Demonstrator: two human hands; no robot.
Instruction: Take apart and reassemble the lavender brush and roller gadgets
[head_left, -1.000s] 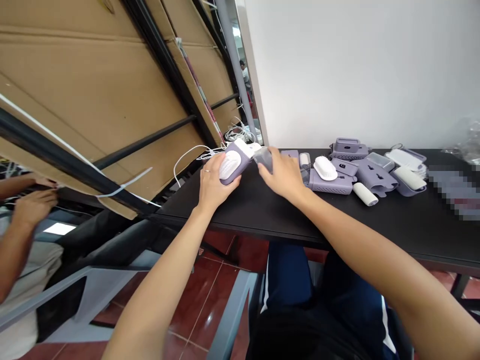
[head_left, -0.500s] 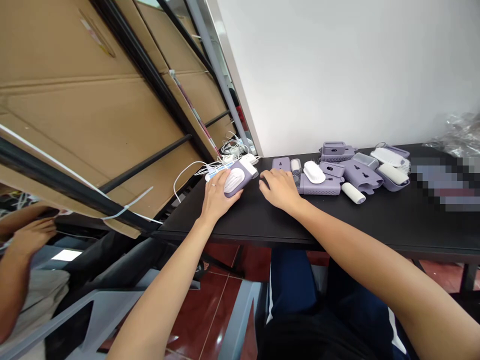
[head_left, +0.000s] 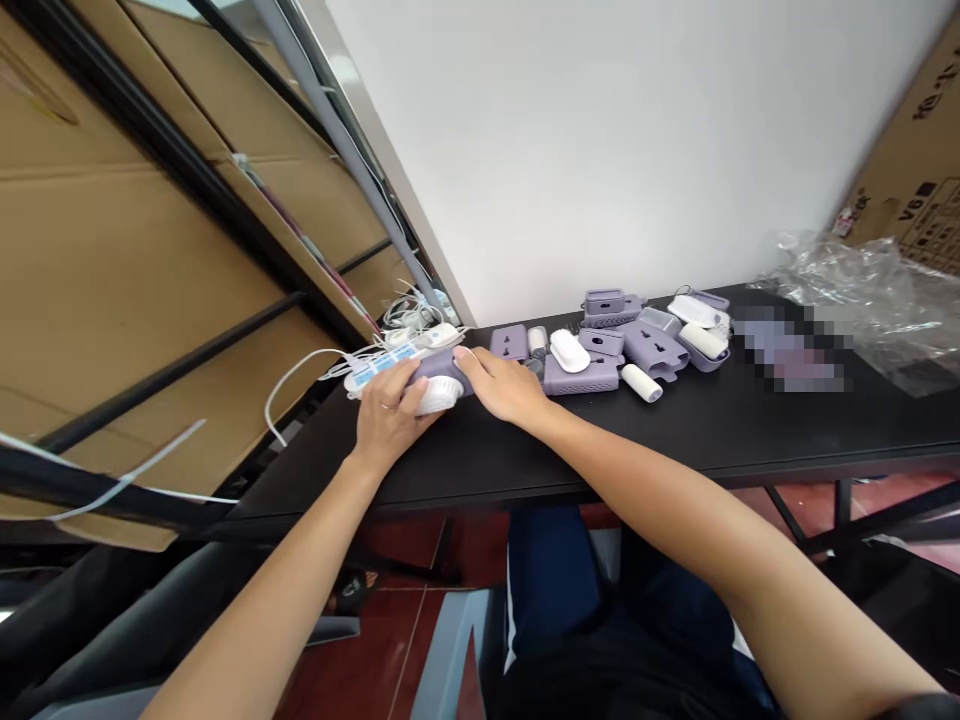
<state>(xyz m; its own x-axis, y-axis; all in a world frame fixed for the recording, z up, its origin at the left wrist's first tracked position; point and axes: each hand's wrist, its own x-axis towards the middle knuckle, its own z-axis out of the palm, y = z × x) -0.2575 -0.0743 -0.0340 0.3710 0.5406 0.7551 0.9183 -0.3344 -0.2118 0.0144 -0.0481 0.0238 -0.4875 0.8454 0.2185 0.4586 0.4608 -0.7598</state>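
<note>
Near the table's left end, my left hand (head_left: 390, 415) is closed around a purple case (head_left: 439, 364). A white oval brush (head_left: 441, 396) with a ridged or bristled side shows on the near side of this case, beneath my fingers. My right hand (head_left: 510, 385) grips the right end of the same case, its thumb and fingers pressed against it. Part of the case is hidden by both hands. Just beyond my right hand lie another purple case (head_left: 509, 342), a small clear-capped roller (head_left: 537, 342) and a white brush (head_left: 570, 351).
Several purple cases (head_left: 651, 345) and a white roller (head_left: 642, 383) lie to the right on the black table (head_left: 675, 430). Tangled white cables (head_left: 409, 320) sit at the left back corner. Clear plastic wrap (head_left: 847, 290) and a cardboard box (head_left: 911, 170) are at the right.
My right hand has moved left onto the purple case. The case has been turned in my left hand, its white brush now low on the near side. The view has shifted right.
</note>
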